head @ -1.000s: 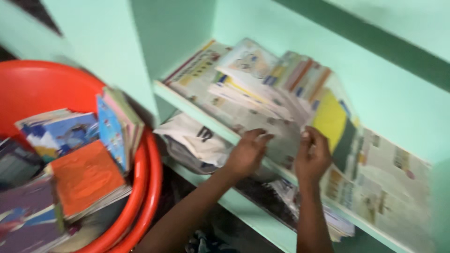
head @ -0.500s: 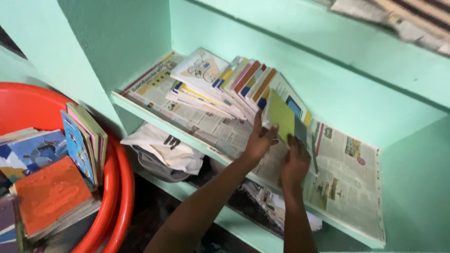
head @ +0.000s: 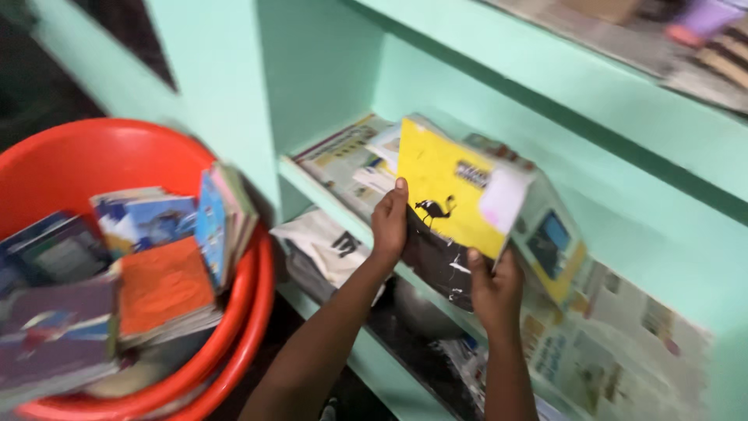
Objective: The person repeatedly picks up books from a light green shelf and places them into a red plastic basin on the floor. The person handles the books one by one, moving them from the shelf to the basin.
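My left hand (head: 389, 226) and right hand (head: 493, 287) both grip a thin yellow-and-black book (head: 444, 204) — fingers clenched on its lower edges — before the newspaper-lined mint-green shelf (head: 327, 195).

Both hands' fingers (head: 400, 187) grip a yellow-and-black book (head: 444, 199); shelf (head: 327, 195) behind.

Left hand (head: 389, 228): bare, no glove, no ring or band in view; thumb nail short, seen just left of the yellow book (head: 446, 195).
Right hand (head: 494, 290): bare, no ring or watch; below the yellow book.
Left forearm: uncovered up to the picture's lower edge, no sleeve visible.
Right forearm: uncovered likewise, no sleeve or bracelet.
Clothing: none shows in view.
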